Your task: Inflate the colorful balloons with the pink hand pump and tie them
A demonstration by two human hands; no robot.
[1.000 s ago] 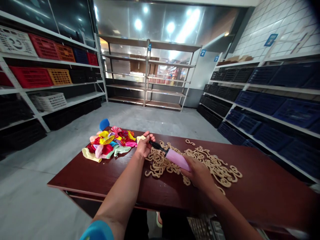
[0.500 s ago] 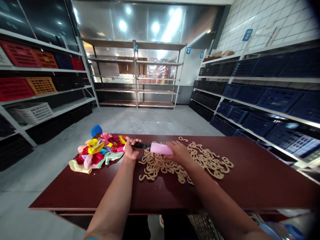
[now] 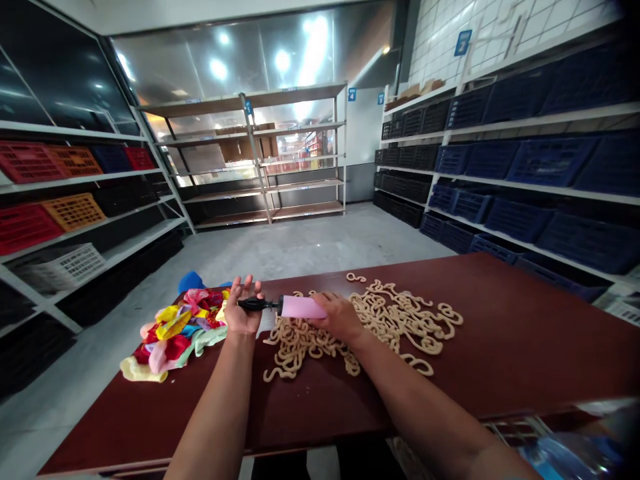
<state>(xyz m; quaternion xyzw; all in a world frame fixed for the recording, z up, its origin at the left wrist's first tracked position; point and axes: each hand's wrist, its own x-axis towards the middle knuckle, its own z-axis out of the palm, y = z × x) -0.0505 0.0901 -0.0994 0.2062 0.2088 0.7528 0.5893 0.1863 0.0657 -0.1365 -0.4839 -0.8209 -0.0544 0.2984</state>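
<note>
Head view: right hand [image 3: 342,317] grips pink pump [image 3: 299,307] (handle [image 3: 254,304] against left hand [image 3: 241,316])

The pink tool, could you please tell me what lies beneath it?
Below the pink tool, a pile of tan curled pieces lies on the dark red table. Whatever the tool and the right hand cover cannot be seen.
</note>
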